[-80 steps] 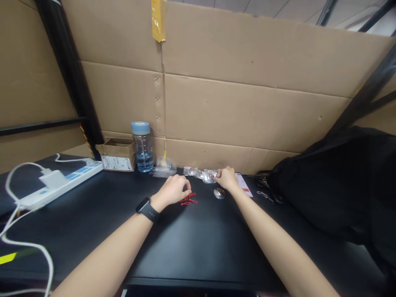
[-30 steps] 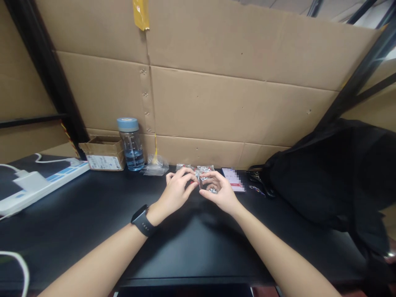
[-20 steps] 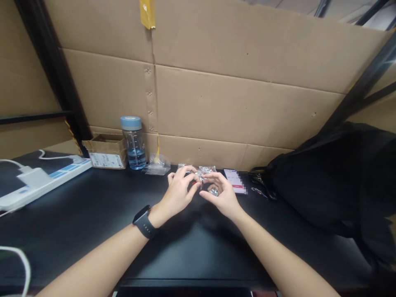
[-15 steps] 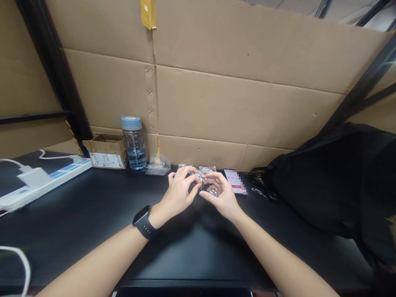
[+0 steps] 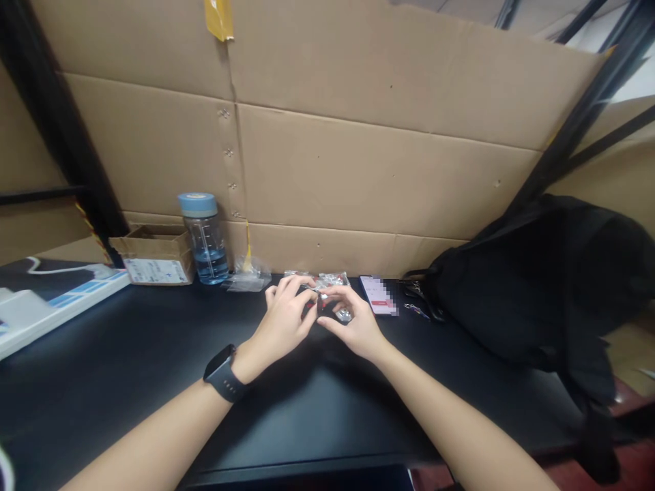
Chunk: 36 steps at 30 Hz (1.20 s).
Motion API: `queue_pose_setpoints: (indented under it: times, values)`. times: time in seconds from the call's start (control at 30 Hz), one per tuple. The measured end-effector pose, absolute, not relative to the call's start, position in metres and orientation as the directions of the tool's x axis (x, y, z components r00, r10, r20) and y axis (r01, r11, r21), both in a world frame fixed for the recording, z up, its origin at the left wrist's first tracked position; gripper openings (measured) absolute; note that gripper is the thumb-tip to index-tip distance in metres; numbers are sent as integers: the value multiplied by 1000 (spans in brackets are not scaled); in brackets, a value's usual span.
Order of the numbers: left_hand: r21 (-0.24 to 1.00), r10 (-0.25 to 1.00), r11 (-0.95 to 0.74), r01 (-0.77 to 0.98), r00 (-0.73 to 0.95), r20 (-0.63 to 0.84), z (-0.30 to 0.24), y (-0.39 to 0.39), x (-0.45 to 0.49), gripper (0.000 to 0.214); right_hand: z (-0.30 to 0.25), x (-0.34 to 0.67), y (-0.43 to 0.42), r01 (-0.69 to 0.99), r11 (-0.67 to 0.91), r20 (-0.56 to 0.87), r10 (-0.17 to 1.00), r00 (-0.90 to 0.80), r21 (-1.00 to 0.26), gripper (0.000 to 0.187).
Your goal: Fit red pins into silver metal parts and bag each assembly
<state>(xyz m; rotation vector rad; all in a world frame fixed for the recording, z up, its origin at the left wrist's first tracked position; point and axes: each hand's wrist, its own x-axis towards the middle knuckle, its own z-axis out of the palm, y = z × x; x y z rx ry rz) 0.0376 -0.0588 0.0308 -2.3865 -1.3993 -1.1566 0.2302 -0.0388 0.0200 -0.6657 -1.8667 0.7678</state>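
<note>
The cardboard wall (image 5: 358, 157) stands behind the water bottle (image 5: 203, 237) and closes the back of the black table (image 5: 127, 368), so nothing small can roll off that side. A black bag (image 5: 537, 279) leans far to the right of the bottle, pushed aside so that the middle stays free for my arms. To the left of the bottle are a white power strip (image 5: 51, 307) and, touching the bottle or nearly so, a small cardboard box (image 5: 153, 259).

My two forearms come in from the near edge and meet to the right of the bottle, a little nearer to me than it. My left hand (image 5: 279, 324), with a dark watch (image 5: 222, 372) on the wrist, lies palm down and turned inward. My right hand (image 5: 355, 327) faces it, wrist bent, fingers curled.

Clear plastic packets (image 5: 327, 278) lie by the wall, right of the bottle, within easy reach. A card (image 5: 377, 294) lies farther right.

I think I use both hands because the small piece (image 5: 317, 302) is too little for one full grip. It is in the air between my hands, just above the table. The thumb and first fingers of each hand are closed on it. It shows some red, but I cannot tell what it is. A silver round thing (image 5: 344, 314) rests on the table just under my right fingers.
</note>
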Motion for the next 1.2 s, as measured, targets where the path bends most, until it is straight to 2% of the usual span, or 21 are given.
queue_pose_setpoints:
  times: [0.17, 0.3, 0.5, 0.67, 0.9, 1.07, 1.2]
  values:
    - [272, 664, -547, 792, 212, 717, 29, -58, 39, 11, 18, 228, -37, -66, 486, 475, 801, -364, -871, 38]
    - [264, 640, -518, 813, 164, 751, 31, -60, 40, 9, 16, 226, -34, -90, 388, 393, 842, -370, -917, 26]
    - [252, 625, -519, 817, 162, 764, 30, -60, 40, 7, 15, 227, -31, 1, 477, 449, 828, -336, -879, 24]
    - [240, 655, -543, 805, 228, 720, 28, -58, 41, 7, 17, 230, -30, 132, 601, 531, 772, -349, -788, 18]
    - [390, 786, -491, 779, 203, 584, 27, -56, 41, 27, 20, 231, -32, 296, 697, 595, 714, -368, -653, 15]
    - [278, 800, -523, 806, 351, 487, 18, -51, 34, 28, 20, 236, -28, 330, 718, 608, 695, -383, -613, 13]
    - [256, 803, -524, 812, 371, 466, 14, -47, 30, 38, 21, 244, -22, 380, 730, 604, 683, -410, -568, 12]
